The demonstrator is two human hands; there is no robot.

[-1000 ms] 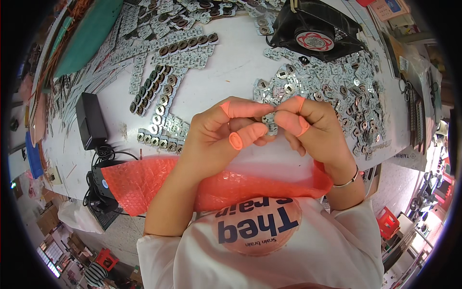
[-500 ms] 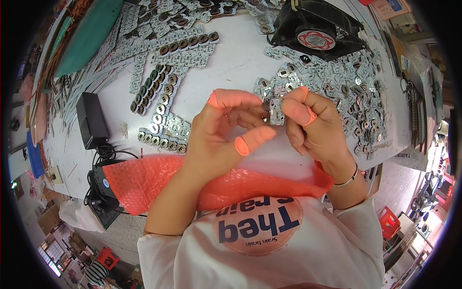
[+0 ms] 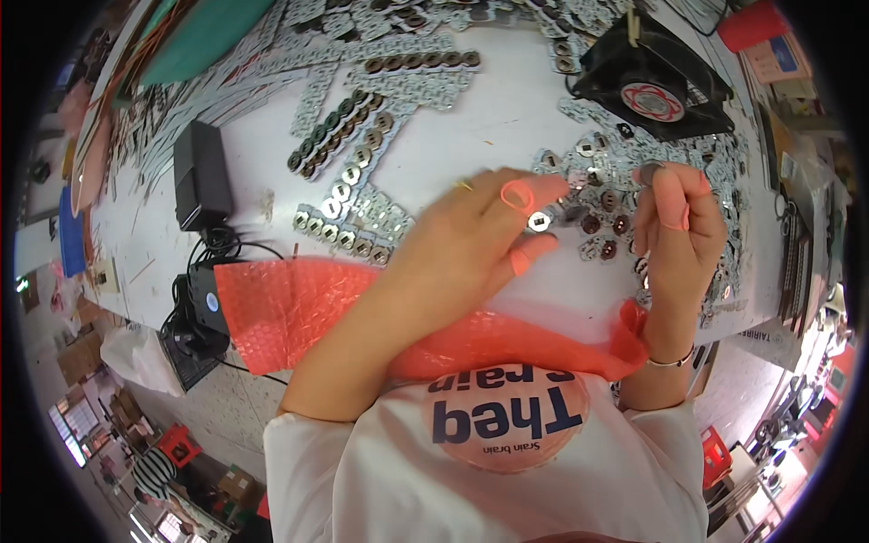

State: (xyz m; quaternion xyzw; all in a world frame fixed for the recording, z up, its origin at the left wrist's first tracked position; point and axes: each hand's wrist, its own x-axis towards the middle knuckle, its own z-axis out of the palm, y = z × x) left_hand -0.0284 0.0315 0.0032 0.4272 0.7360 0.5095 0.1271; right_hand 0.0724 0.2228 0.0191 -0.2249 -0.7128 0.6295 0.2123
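My left hand reaches over the table with thumb and forefinger apart, orange finger cots on both. A small shiny round metal part shows between those fingertips; whether they touch it I cannot tell. To the right, my right hand is raised, its cot-covered fingers pinched on a small dark round part. Beneath and between the hands lie loose small circuit boards with round metal parts. Left of my left hand, rows of boards with round parts lie on the white table.
A black fan stands at the back right beside a heap of boards. Red bubble wrap lies along the near edge. A black box and cables are at left. Strips and a green sheet fill the far left.
My right hand has moved right, and the small board it held no longer shows there. My left hand has moved right toward the loose parts. The whole view has shifted.
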